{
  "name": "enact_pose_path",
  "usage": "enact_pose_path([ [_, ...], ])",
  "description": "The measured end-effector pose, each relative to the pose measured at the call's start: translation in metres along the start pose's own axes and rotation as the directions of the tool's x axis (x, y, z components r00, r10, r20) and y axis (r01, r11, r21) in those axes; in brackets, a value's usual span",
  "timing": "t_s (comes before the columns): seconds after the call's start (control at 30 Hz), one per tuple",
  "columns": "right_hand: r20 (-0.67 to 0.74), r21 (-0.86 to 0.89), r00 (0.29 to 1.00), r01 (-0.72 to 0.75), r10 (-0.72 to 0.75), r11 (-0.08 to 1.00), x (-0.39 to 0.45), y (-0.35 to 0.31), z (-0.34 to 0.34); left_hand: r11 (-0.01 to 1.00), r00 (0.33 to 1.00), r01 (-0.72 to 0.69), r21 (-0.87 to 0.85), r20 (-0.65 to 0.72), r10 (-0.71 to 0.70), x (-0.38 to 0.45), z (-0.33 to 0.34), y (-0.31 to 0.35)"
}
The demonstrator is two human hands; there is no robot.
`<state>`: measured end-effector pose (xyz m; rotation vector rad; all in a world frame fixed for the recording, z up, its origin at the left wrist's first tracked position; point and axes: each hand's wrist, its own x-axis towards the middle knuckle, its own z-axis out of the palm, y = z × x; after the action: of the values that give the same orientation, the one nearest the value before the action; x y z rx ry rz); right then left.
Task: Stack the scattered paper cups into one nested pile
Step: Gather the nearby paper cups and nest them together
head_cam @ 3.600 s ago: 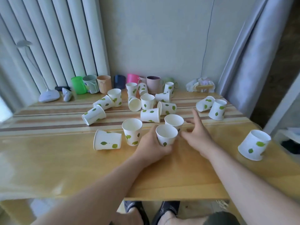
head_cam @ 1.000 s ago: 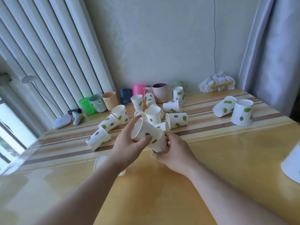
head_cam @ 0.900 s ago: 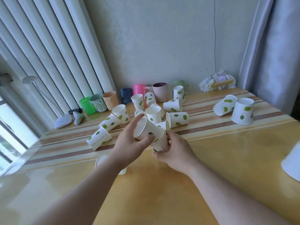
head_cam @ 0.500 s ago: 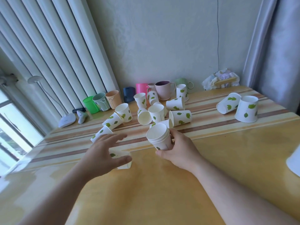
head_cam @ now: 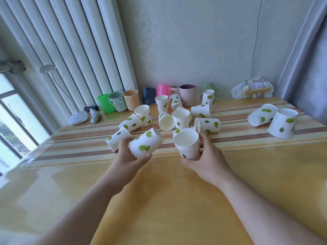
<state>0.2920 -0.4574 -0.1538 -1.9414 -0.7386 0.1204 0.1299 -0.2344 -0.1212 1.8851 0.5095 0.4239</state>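
Holding white leaf-print paper cup (head_cam: 146, 145) tilted sideways, left hand (head_cam: 131, 156) grasps it just left of nested white paper cup pile (head_cam: 188, 145). Right hand (head_cam: 206, 160) grasps pile upright, above yellow wooden table (head_cam: 177, 200). Risk: tilted entry jams on pile rim; squeeze crumples thin wall; loose cups behind pile get knocked.

Cups, mugs and oddments on the desk (head_cam: 177, 200), counted.
Fourteen single leaf-printed paper cups (head_cam: 208, 125) can be made out, plus one nested pile (head_cam: 188, 146) showing three rims. Eight coloured mugs (head_cam: 189, 94) line the desk's far edge, with one white lamp (head_cam: 77, 117) at its far left corner and one bundle (head_cam: 254, 89) at its far right corner.
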Motion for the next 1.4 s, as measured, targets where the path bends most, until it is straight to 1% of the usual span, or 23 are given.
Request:
enact_pose_path([
  [0.1,0.0,0.005,1.0,0.005,-0.005,1.0,0.001,0.002,0.0,0.987,0.998,-0.062,-0.149,-0.01,0.061,0.008,0.019,0.016],
  [0.17,0.0,-0.006,1.0,0.014,-0.014,1.0,0.001,0.003,-0.001,0.974,0.995,-0.102,-0.2,0.0,0.104,0.011,0.034,0.029],
  [0.23,-0.009,-0.02,1.0,0.026,-0.026,0.999,0.001,0.003,-0.003,0.968,0.992,-0.126,-0.215,-0.003,0.128,0.014,0.047,0.04],
  [0.37,-0.011,-0.033,0.999,0.031,-0.031,0.999,0.0,0.004,-0.008,0.98,0.988,-0.15,-0.133,0.01,0.153,0.019,0.068,0.051],
  [0.5,-0.001,-0.02,1.0,0.015,-0.015,1.0,0.0,0.004,-0.008,0.984,0.985,-0.173,-0.034,-0.025,0.172,0.021,0.078,0.057],
  [0.63,-0.003,-0.054,1.0,0.017,-0.017,0.998,0.002,0.003,-0.006,0.945,0.952,-0.283,0.163,-0.071,0.297,0.015,0.083,0.064],
  [0.7,-0.002,-0.052,1.0,0.013,-0.013,0.999,0.003,0.003,-0.006,0.938,0.948,-0.281,0.202,-0.097,0.304,0.014,0.084,0.064],
  [0.8,0.006,-0.047,1.0,0.003,-0.003,0.999,0.003,0.003,-0.007,0.949,0.957,-0.232,0.212,-0.128,0.262,0.016,0.082,0.066],
  [0.93,0.016,-0.051,1.0,0.007,-0.006,0.999,0.003,0.002,-0.005,0.933,0.96,-0.244,0.265,-0.07,0.271,0.018,0.079,0.065],
  [1.0,0.014,-0.049,1.0,0.005,-0.004,0.999,0.003,0.003,-0.005,0.94,0.964,-0.242,0.242,-0.051,0.261,0.018,0.08,0.06],
  [1.1,0.012,-0.022,1.0,-0.005,0.006,1.0,0.003,0.003,-0.007,0.964,0.973,-0.218,0.155,-0.04,0.227,0.018,0.082,0.049],
  [1.2,0.01,0.003,1.0,-0.007,0.007,1.0,0.003,0.003,-0.008,0.966,0.975,-0.223,0.132,0.017,0.223,0.021,0.077,0.036],
  [1.23,0.011,0.006,1.0,-0.007,0.007,1.0,0.003,0.002,-0.008,0.96,0.972,-0.233,0.154,0.038,0.23,0.02,0.072,0.032],
  [1.3,0.011,0.007,1.0,-0.01,0.01,1.0,0.003,0.002,-0.008,0.933,0.97,-0.241,0.266,0.042,0.238,0.022,0.059,0.023],
  [1.33,0.012,0.007,1.0,-0.011,0.011,1.0,0.003,0.001,-0.008,0.913,0.971,-0.227,0.338,0.008,0.238,0.025,0.049,0.017],
  [1.4,0.017,0.004,1.0,-0.013,0.013,1.0,0.003,0.002,-0.008,0.869,0.964,-0.14,0.475,-0.134,0.228,0.037,0.027,0.005],
])
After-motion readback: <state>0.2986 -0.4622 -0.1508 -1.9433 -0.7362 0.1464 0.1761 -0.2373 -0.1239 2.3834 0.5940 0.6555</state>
